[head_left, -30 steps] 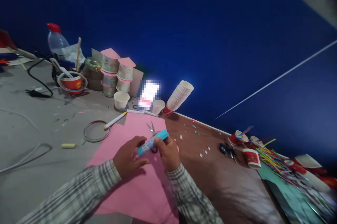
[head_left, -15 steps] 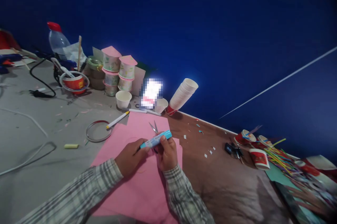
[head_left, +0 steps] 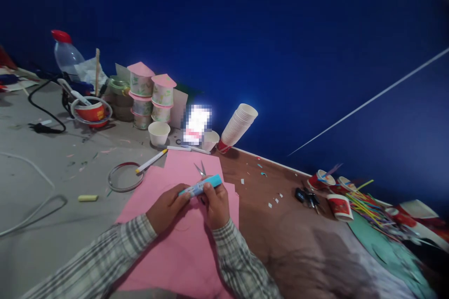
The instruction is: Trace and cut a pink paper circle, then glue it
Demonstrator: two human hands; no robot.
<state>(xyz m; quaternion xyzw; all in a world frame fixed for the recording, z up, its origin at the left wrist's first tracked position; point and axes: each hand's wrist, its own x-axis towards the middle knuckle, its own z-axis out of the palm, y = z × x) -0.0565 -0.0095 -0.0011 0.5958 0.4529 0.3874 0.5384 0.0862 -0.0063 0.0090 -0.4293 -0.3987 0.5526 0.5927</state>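
Both my hands hold a blue glue stick (head_left: 202, 185) over a pink paper sheet (head_left: 182, 238). My left hand (head_left: 167, 207) pinches the stick's near end with its fingertips. My right hand (head_left: 215, 204) is closed around the far part, thumb on top. Small scissors (head_left: 199, 170) lie on the pink sheet just beyond the stick, their handles hidden behind my right hand.
A yellow-tipped marker (head_left: 151, 160), a metal ring (head_left: 121, 178) and a white cup (head_left: 159, 132) lie left of the sheet. Stacked decorated cups (head_left: 151, 94), a leaning stack of paper cups (head_left: 237, 126), red cups (head_left: 339, 207) and coloured straws (head_left: 368, 203) crowd the back and right.
The glue stick has tilted flatter and both hands have drawn closer together on it. My left fingers have shifted to the stick's near end.
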